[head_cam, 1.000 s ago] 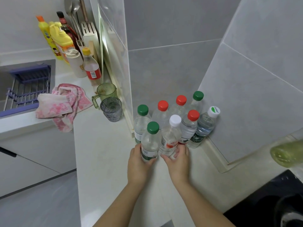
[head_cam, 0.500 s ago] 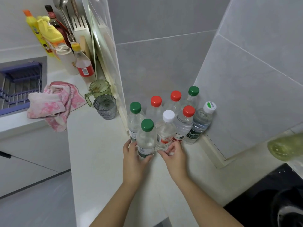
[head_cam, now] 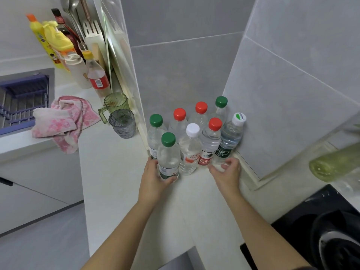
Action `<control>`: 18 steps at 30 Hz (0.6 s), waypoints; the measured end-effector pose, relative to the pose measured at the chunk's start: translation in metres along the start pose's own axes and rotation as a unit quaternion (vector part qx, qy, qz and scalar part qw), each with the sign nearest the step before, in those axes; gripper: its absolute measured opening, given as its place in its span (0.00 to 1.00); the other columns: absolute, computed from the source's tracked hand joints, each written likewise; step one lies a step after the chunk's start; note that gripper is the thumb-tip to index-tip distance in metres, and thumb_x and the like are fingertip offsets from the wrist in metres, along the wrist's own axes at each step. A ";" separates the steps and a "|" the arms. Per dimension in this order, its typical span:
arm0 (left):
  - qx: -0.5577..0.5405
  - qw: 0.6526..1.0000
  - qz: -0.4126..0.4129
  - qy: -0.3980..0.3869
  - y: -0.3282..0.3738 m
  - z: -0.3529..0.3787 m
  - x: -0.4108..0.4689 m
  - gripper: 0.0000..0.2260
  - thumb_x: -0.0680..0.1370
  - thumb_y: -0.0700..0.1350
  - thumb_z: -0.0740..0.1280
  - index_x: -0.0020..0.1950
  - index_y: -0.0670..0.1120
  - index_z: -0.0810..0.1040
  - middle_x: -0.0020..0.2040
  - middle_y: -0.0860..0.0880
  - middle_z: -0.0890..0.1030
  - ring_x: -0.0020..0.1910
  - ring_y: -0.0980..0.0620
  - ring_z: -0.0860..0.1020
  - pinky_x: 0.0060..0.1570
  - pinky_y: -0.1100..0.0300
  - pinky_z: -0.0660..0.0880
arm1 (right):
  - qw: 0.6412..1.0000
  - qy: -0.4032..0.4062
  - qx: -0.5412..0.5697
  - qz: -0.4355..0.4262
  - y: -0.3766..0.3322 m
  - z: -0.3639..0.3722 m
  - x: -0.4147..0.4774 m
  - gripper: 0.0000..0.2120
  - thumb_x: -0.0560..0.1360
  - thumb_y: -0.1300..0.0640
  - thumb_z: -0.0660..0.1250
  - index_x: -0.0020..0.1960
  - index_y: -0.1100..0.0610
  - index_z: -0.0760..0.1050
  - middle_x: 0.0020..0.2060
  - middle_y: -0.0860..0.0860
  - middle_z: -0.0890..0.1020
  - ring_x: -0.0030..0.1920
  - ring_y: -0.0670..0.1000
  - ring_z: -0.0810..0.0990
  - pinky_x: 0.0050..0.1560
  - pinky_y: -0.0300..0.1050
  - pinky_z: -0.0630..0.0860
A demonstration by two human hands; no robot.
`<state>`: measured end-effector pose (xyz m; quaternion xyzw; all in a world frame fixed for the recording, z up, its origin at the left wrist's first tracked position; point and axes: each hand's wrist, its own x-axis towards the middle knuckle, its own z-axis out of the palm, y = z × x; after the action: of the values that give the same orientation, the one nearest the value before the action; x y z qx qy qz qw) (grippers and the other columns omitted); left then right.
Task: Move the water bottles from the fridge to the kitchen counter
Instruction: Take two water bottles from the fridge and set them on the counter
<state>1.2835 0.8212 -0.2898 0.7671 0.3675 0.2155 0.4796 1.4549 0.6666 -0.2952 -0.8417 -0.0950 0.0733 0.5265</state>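
From the head view we see eight water bottles (head_cam: 211, 142) standing upright in a tight cluster on the white desk (head_cam: 116, 172), in the corner where the grey wall tiles meet, around the centre of the frame. The back row carries green, red, red and green caps. In front of it stand a green-capped bottle (head_cam: 168, 158), a white-capped bottle (head_cam: 190, 151) and one with a red cap, with a white-and-green-capped bottle (head_cam: 230, 135) at the right end against the wall. Our left hand (head_cam: 154, 177) grips the lower part of the front green-capped bottle, thumb and fingers curled round its label. Our right hand (head_cam: 227, 172) is low on the desk, just beside the base of the front red-capped bottle. Its fingers are loosely curled and blurred and hold nothing. We cannot tell whether they touch that bottle. Left of centre a grey glass (head_cam: 122, 123) and a green mug (head_cam: 116, 104) stand near the partition, with a pink towel (head_cam: 66, 117) lying at the edge of the sink (head_cam: 21, 102). Yellow detergent bottles (head_cam: 56, 41) stand in the upper left. A black stove (head_cam: 302, 217) fills the lower right corner.
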 end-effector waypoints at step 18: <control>0.014 0.999 -0.030 -0.007 -0.001 -0.003 0.001 0.32 0.62 0.51 0.80 0.63 0.54 0.70 0.60 0.55 0.77 0.58 0.53 0.76 0.57 0.48 0.76 | 0.997 -0.058 -0.050 -0.026 -0.001 0.006 0.022 0.33 0.59 0.57 0.85 0.50 0.57 0.64 0.53 0.53 0.67 0.47 0.55 0.73 0.45 0.39 0.68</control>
<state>1.2821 0.8239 -0.2895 0.7639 0.3901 0.1903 0.4775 1.4743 0.6775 -0.2970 -0.8586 -0.1502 0.1033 0.4791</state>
